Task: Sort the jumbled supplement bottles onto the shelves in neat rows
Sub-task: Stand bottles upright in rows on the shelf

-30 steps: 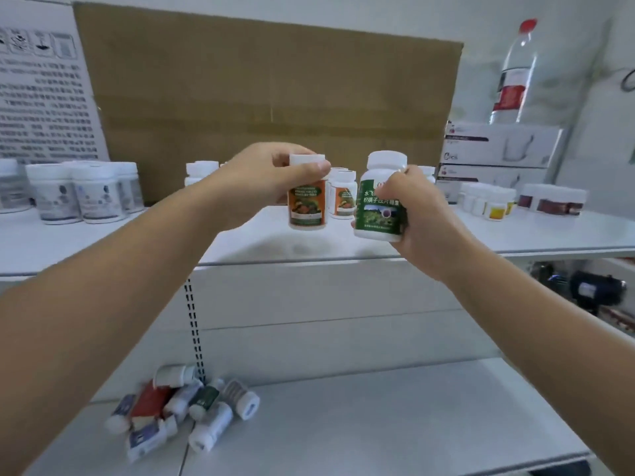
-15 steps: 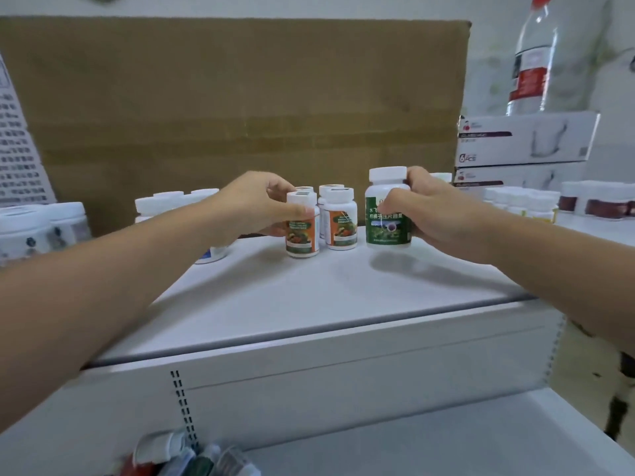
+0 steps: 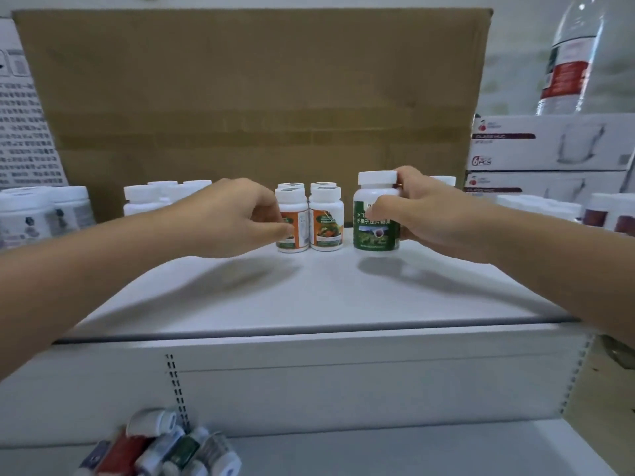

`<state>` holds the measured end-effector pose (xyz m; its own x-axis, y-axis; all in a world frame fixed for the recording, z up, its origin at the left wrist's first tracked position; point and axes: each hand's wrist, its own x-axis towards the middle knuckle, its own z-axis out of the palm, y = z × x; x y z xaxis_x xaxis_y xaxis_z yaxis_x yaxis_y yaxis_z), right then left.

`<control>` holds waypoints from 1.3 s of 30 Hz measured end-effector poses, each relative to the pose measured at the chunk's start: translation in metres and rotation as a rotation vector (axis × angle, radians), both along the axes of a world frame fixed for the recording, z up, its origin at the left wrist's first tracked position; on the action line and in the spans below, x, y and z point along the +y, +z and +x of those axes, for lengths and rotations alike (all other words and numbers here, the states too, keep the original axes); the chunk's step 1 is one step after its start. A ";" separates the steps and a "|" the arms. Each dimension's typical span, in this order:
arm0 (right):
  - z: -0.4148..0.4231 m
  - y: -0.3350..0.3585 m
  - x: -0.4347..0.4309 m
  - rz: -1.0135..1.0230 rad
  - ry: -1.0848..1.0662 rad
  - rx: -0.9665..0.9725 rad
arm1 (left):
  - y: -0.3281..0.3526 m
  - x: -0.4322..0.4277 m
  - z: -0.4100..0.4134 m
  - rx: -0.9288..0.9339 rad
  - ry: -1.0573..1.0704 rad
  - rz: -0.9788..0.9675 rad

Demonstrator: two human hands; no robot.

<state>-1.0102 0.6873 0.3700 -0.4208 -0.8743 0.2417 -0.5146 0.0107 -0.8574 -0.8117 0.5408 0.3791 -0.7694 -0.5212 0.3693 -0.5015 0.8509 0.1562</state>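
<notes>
Before the cardboard sheet (image 3: pixel 240 97), your left hand (image 3: pixel 237 218) pinches the orange-label bottle (image 3: pixel 298 221); your right hand (image 3: pixel 433 214) wraps the green-label bottle (image 3: pixel 374 231), which seems to touch the shelf (image 3: pixel 309 297).

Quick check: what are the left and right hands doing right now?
Left hand: closed, pinching the orange-label bottle standing on the shelf.
Right hand: closed, gripping the green-label bottle.

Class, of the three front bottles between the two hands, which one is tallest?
The green-labelled bottle gripped by the right hand; the two orange-labelled bottles beside it are shorter.
</notes>
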 end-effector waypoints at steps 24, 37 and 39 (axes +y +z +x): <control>-0.113 -0.010 0.053 -0.068 -0.199 0.158 | -0.043 0.073 -0.124 -0.270 -0.282 0.144; -0.112 -0.011 0.056 -0.168 -0.316 0.580 | -0.025 0.096 -0.115 -0.337 -0.130 0.031; -0.099 -0.003 0.067 -0.234 -0.291 0.645 | -0.019 0.103 -0.104 -0.335 -0.052 0.038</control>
